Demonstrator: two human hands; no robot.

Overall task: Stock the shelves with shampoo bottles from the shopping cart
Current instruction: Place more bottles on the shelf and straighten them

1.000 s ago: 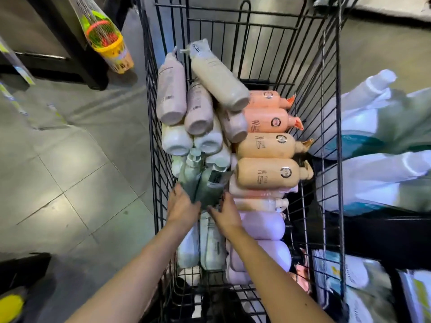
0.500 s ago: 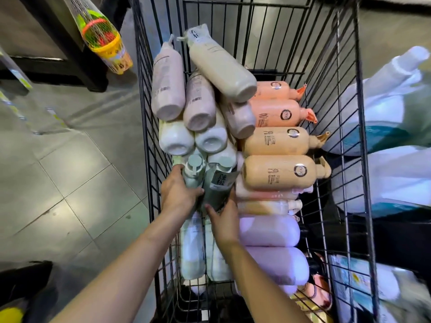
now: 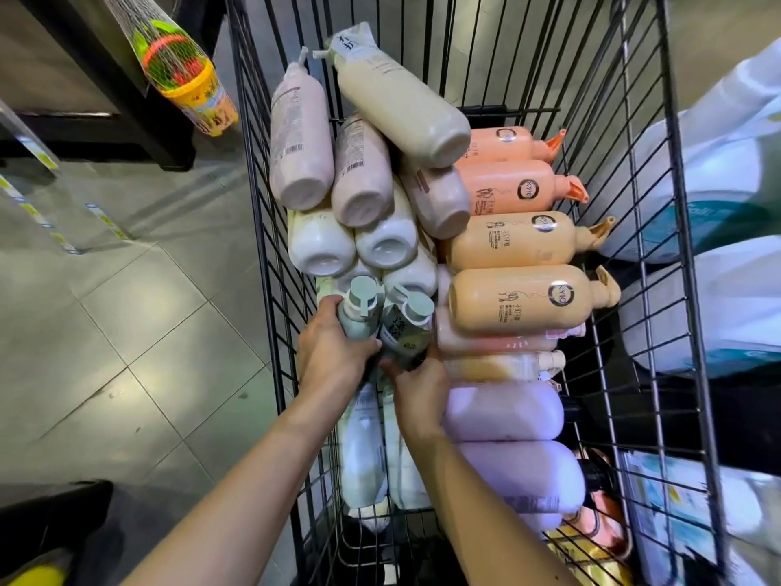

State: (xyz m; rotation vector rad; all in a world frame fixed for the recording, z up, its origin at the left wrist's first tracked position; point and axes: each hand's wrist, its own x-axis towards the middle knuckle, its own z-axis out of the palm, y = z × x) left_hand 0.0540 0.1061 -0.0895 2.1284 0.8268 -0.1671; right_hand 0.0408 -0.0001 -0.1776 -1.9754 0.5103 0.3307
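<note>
A black wire shopping cart (image 3: 270, 230) holds several shampoo bottles lying in piles: beige and mauve ones (image 3: 401, 107) at the back, orange ones (image 3: 520, 298) on the right, lilac ones (image 3: 503, 412) in front. My left hand (image 3: 334, 353) grips a pale green pump bottle (image 3: 361, 308), lifted upright. Beside it, my right hand (image 3: 418, 391) grips a second green bottle (image 3: 408, 327) with a dark label. The two green bottles touch each other above the pile.
Grey tiled floor (image 3: 126, 332) lies left of the cart. A dark shelf unit (image 3: 84, 99) stands at the upper left, with a netted bag of toys (image 3: 186, 78) hanging from it. Large white packages (image 3: 718, 196) sit right of the cart.
Both hands have closed round the two green bottles and raised them up out of the pile, toward me. The view has moved closer to the cart.
</note>
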